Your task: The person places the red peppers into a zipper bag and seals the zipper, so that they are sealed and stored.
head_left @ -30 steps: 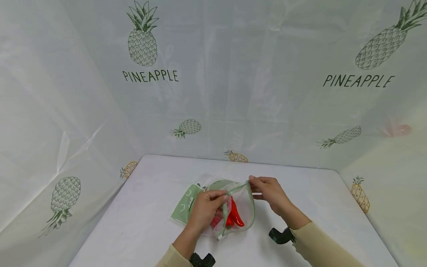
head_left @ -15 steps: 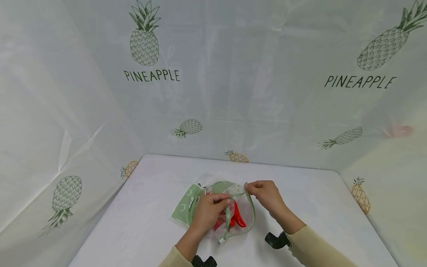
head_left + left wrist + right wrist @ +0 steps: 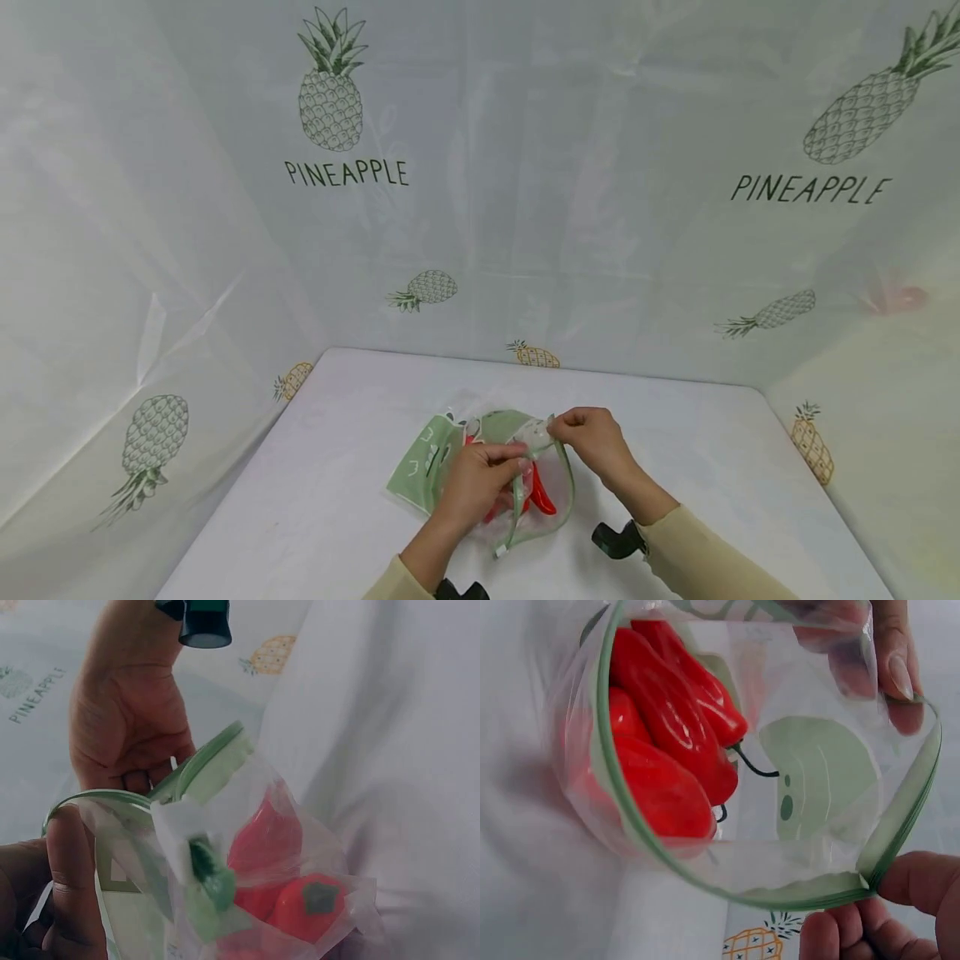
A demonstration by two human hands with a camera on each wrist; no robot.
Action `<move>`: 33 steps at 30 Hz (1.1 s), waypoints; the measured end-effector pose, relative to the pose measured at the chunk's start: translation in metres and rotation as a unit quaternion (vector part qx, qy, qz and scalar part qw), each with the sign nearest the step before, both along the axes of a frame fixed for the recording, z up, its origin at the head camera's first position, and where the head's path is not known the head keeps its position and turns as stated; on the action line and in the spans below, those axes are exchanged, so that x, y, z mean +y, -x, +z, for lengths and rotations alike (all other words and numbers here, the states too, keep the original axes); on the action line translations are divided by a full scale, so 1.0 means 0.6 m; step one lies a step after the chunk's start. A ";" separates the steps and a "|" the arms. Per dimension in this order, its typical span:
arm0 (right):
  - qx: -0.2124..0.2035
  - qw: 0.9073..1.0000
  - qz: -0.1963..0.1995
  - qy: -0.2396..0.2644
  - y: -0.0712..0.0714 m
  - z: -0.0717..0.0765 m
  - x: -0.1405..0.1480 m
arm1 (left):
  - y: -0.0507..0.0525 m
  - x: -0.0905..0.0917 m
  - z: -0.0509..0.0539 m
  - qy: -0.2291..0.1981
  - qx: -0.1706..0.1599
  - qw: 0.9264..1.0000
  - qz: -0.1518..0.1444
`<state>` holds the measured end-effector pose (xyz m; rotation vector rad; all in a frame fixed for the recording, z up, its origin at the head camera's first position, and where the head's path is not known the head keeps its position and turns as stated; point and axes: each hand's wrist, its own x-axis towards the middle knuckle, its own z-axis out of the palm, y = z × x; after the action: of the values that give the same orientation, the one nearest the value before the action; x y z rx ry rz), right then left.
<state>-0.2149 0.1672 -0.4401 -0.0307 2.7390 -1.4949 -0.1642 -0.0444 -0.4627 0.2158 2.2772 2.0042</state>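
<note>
A clear zip bag [image 3: 551, 521] with a green zip edge and green printing lies on the white table, its mouth gaping. Inside it are several glossy red peppers [image 3: 679, 727], some with dark stems showing. My left hand [image 3: 476, 487] pinches the near side of the mouth between thumb and fingers. At the far right corner, my right hand [image 3: 596, 437] pinches the zip edge with thumb and fingertips. A white zip slider [image 3: 502, 551] sits at the edge's near end. Part of the bag is hidden behind my left hand.
The white table [image 3: 337, 500] extends around the bag on all sides. A pale curtain [image 3: 540, 208] printed with pineapples hangs behind and beside it. Dark wrist cameras [image 3: 618, 540] jut from both wrists.
My right hand has moved a little left and down, and my left hand slightly right. Both hands are closer together, and the bag's mouth is narrower. Each keeps hold of the edge.
</note>
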 end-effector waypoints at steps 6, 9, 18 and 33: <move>0.098 0.994 0.000 -0.042 0.003 -0.021 0.013 | -0.014 0.013 -0.004 0.027 -0.010 0.999 -0.029; 0.136 0.990 -0.006 -0.045 0.002 -0.037 0.018 | -0.022 0.020 -0.006 0.032 -0.010 0.999 -0.034; 0.165 0.986 -0.021 0.001 0.002 -0.056 0.024 | -0.051 0.007 -0.021 -0.022 -0.025 0.999 -0.006; 0.163 0.985 -0.037 0.045 0.011 -0.064 0.024 | -0.122 -0.057 -0.104 -0.006 -0.221 0.974 -0.055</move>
<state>-0.2215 0.1813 -0.4784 -0.1942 2.9446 -1.7756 -0.0908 -0.0788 -0.5252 -0.0957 1.9306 1.7920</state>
